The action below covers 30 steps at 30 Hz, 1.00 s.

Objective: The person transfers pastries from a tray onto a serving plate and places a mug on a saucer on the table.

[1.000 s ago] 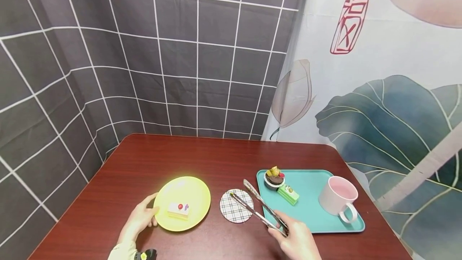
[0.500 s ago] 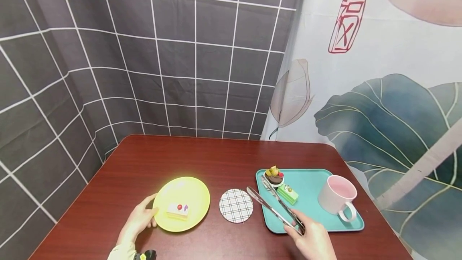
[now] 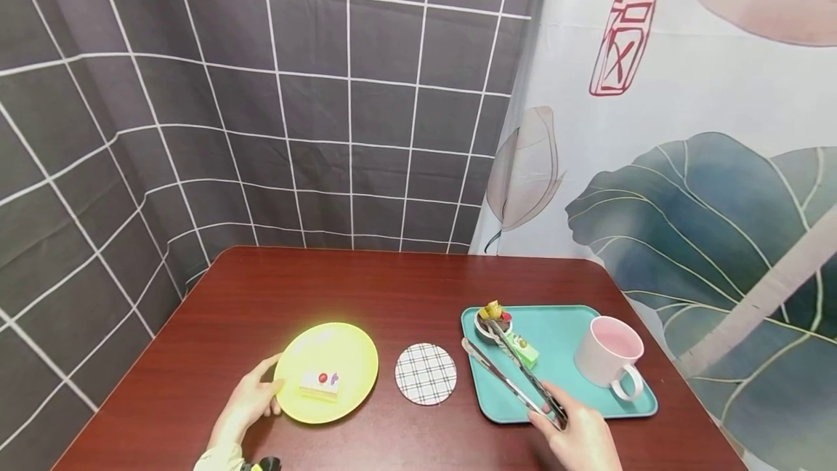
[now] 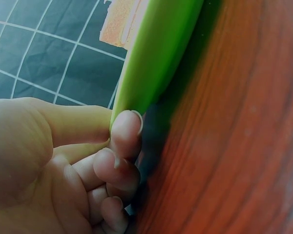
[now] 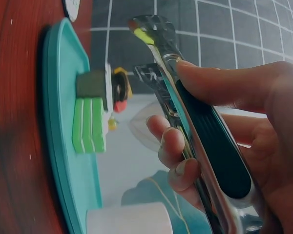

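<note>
At the lower left of the head view, the left hand pinches the rim of a yellow plate bearing a cake slice. At the lower right, the right hand grips metal tongs, arms parted, over a teal tray holding a chocolate dessert, a green cake and a pink mug.

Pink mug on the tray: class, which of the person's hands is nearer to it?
Right. The right hand holds tongs on the near side of the mug, by the tray; the left hand grips the yellow plate, far to the mug's left.
</note>
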Each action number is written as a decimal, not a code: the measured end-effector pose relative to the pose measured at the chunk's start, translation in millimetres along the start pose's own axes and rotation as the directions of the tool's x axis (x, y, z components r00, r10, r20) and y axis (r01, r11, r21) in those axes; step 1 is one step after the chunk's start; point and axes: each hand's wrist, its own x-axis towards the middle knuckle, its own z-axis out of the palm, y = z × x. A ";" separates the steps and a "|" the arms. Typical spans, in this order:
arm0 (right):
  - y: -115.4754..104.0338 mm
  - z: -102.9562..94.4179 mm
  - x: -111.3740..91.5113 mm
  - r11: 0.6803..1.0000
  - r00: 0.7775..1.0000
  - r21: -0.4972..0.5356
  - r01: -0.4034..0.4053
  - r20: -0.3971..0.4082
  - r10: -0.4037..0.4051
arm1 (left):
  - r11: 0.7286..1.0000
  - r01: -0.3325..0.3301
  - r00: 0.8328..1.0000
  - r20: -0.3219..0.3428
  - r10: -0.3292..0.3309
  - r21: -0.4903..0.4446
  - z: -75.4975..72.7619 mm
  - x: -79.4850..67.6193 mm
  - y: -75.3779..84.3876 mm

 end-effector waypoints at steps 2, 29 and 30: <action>4.5 -2.2 1.0 0.999 0.999 -0.015 -0.029 0.026 0.029 | 1.000 0.009 1.000 0.001 -0.009 -0.003 0.1 -1.0 -0.1; 56.1 -13.3 6.2 0.977 0.974 -0.074 -0.201 0.090 0.207 | 1.000 0.017 1.000 -0.002 -0.017 0.019 0.0 -0.3 0.5; 57.9 -12.7 6.1 0.977 0.975 -0.076 -0.197 0.093 0.204 | 1.000 0.014 1.000 -0.003 -0.014 0.020 0.0 -0.2 0.6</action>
